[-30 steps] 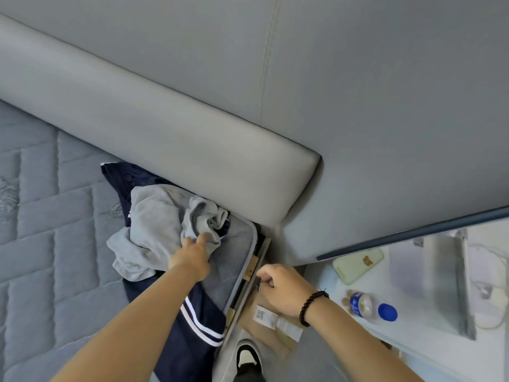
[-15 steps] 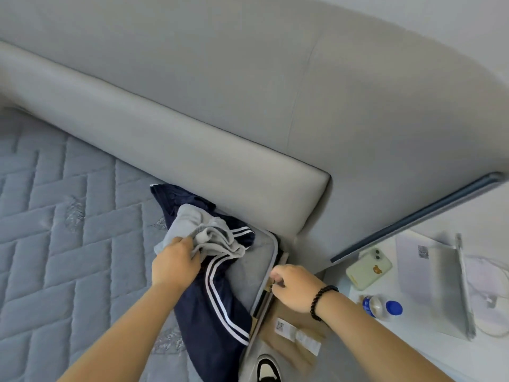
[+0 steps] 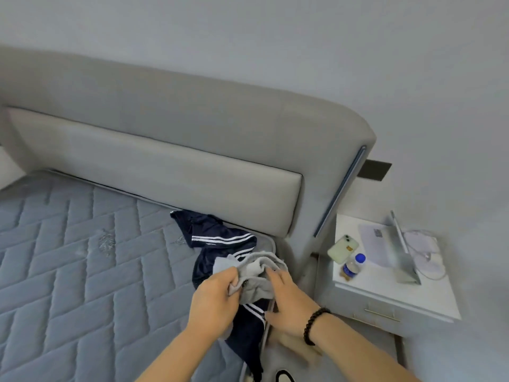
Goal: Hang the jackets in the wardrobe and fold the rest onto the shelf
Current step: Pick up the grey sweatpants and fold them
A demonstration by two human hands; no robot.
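While the left hand [image 3: 217,296] pinches a bunched soft grey cotton garment [image 3: 256,277], the right hand [image 3: 286,299] lies spread against its far side. Beneath them sprawls a navy white-striped jacket [image 3: 220,241] on the quilted blue mattress [image 3: 82,257]. Lifting the grey piece clear before shaking it flat should prevent snagging.

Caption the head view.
Both hands, left hand and right hand, gather a grey garment over navy striped clothing.
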